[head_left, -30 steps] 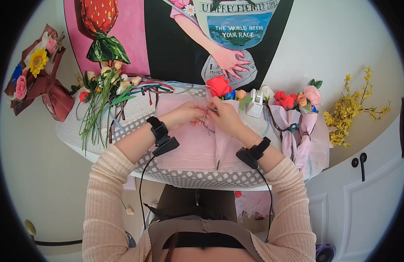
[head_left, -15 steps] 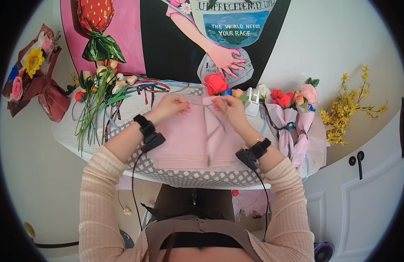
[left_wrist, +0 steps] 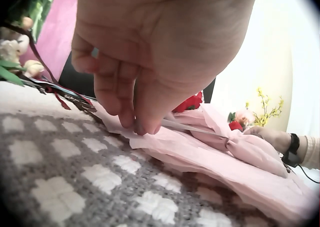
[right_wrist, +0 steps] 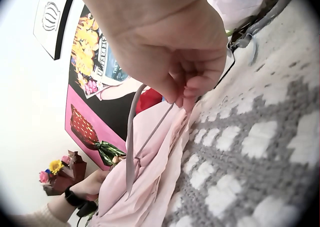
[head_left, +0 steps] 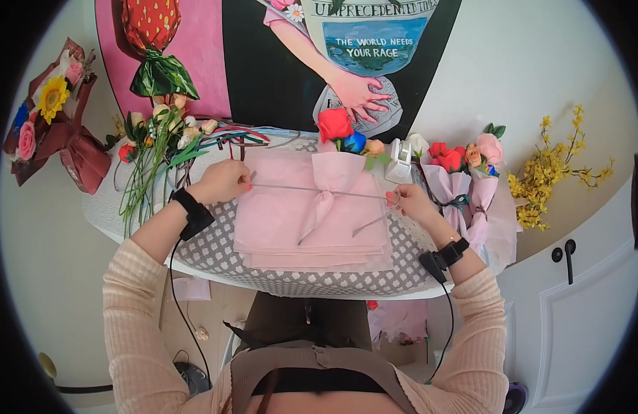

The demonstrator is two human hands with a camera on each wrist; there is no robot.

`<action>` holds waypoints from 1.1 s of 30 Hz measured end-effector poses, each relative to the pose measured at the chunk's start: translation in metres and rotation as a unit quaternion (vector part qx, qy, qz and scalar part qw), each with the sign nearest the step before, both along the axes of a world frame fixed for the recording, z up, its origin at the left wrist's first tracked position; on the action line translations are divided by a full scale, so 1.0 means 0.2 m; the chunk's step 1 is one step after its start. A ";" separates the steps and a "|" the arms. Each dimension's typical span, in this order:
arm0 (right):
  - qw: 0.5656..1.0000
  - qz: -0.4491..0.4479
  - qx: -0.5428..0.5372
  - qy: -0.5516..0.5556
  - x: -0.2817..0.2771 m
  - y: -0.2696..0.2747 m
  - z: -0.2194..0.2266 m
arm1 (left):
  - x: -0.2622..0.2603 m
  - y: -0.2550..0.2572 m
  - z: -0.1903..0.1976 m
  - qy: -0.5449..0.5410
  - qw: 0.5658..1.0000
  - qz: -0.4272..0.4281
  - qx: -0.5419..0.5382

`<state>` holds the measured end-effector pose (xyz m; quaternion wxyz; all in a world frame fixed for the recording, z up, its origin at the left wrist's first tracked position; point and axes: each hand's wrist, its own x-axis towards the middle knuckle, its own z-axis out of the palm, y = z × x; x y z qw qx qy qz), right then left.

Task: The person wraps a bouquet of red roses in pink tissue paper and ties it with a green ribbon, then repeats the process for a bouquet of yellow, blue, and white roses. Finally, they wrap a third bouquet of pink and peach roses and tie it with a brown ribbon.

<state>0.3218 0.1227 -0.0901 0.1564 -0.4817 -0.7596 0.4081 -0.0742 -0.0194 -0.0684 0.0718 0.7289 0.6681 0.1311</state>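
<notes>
A thin grey ribbon [head_left: 284,186] runs taut across the waist of a small pink-wrapped bouquet [head_left: 327,181], which lies on a stack of pink sheets [head_left: 271,228]. The left hand [head_left: 221,182] pinches one end, left of the bouquet; the left wrist view shows its fingertips close over the sheets' edge. On the other side, the right hand [head_left: 413,203] pinches the ribbon, and a loose tail hangs from it. A red rose [head_left: 334,125], a blue flower [head_left: 354,142] and a peach one [head_left: 375,147] show at the bouquet's top.
Loose flowers with green stems [head_left: 143,179] and ribbons lie at the table's left. A white dispenser [head_left: 399,162] and two wrapped bouquets [head_left: 454,186] are at the right. Yellow blossoms [head_left: 546,172] stand beyond them. A patterned cloth [head_left: 291,281] covers the table front.
The hands have moved far apart and towards the body, drawing the ribbon straight. The bouquet's wrap is now cinched at its waist, where the ribbon was slack and crossed before.
</notes>
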 end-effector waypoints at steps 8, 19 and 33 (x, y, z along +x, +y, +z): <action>0.960 -0.034 0.220 0.173 0.06 -0.02 0.28 | 0.17 -0.01 0.08 -0.005 0.983 -0.069 0.171; 0.942 0.180 0.275 -0.068 -0.27 -0.18 0.08 | 0.46 0.17 -0.06 -0.116 0.979 -0.139 0.091; 0.986 0.126 0.071 -0.080 -0.12 -0.25 0.20 | 0.40 -0.09 0.05 -0.330 0.934 -0.138 0.012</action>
